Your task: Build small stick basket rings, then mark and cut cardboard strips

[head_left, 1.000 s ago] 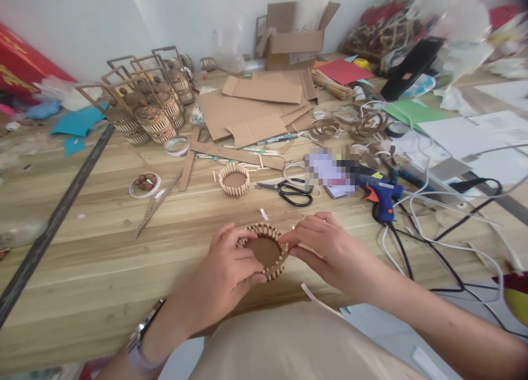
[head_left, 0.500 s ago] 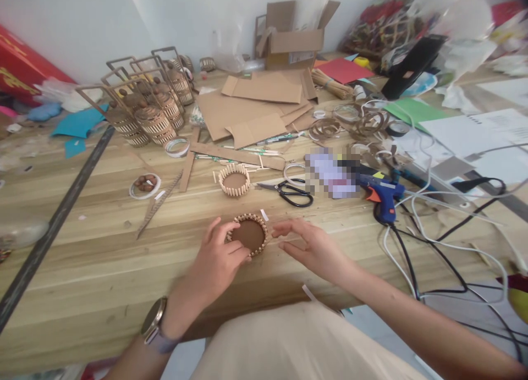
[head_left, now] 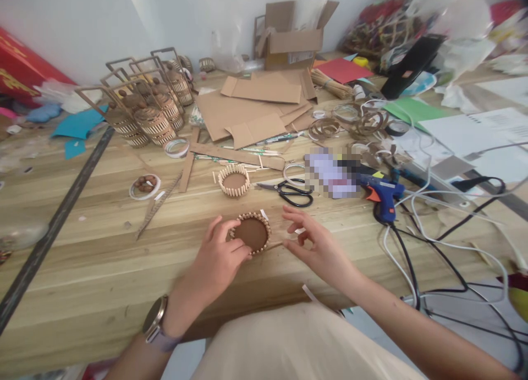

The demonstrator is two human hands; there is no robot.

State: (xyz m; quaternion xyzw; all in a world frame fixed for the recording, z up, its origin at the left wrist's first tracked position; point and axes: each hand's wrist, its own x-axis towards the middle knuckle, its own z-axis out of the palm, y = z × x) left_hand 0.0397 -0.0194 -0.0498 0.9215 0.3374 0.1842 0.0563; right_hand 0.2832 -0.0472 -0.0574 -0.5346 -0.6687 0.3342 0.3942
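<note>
Low on the table, a round basket [head_left: 251, 232] has a brown disc base and a wall of short wooden sticks. My left hand [head_left: 220, 253] grips its left and near side, thumb and fingers on the rim. A thin brown strip [head_left: 275, 246] runs from the basket's right side to the fingertips of my right hand [head_left: 315, 245]. That hand's thumb and curled fingers seem to hold the strip, with the index finger raised. A small white piece [head_left: 297, 231] shows between its fingers. Beyond the basket stands a second stick-walled ring [head_left: 234, 181].
Black-handled scissors [head_left: 295, 192] lie behind the right hand. A blue glue gun [head_left: 385, 198] rests to the right among cables [head_left: 449, 259]. Further back are cardboard sheets [head_left: 251, 105], brown rings [head_left: 325, 128] and several finished lidded baskets with handles [head_left: 152, 124].
My right hand has drawn slightly right, away from the basket, and the thin brown strip now shows between them. The basket has shifted a little right; my left hand still grips it.
</note>
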